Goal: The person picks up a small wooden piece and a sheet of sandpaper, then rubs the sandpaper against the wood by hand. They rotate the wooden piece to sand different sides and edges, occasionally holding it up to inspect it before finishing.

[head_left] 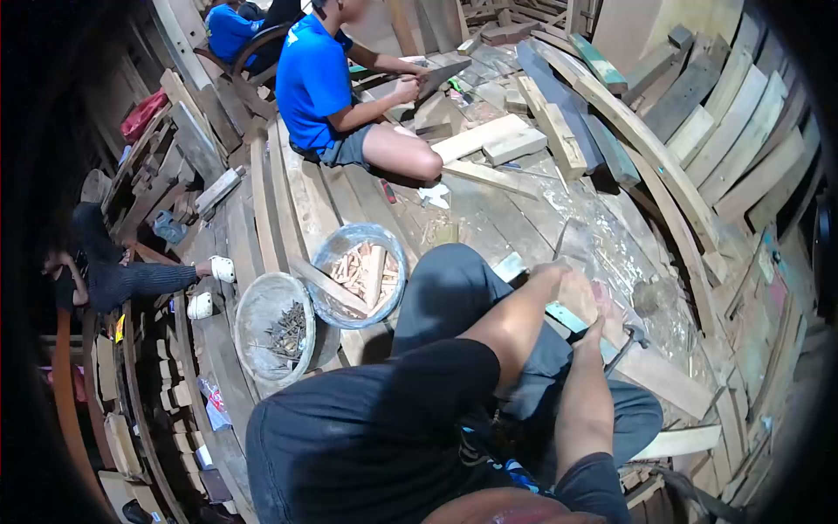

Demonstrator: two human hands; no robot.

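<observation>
My left hand [548, 274] is closed at the far-left edge of a tan wooden piece [578, 295] above my crossed legs. My right hand [590, 334] grips the near edge of the same piece; its fingertips are partly hidden. A thin pointed metal blade [573, 237] rises just beyond my left hand, and its lower end is hidden. Beside my right hand lies a dark hooked metal tool [625, 346], close to a long pale board [662, 377]. A light-blue edged strip [566, 316] shows under the wooden piece.
Left of my knee stand a tub of wood scraps [321, 258] and a bucket of dark metal pieces [242, 330]. A person in blue [307, 87] sits ahead holding a saw [443, 77]. Others sit at left. Curved timbers [646, 140] line the right.
</observation>
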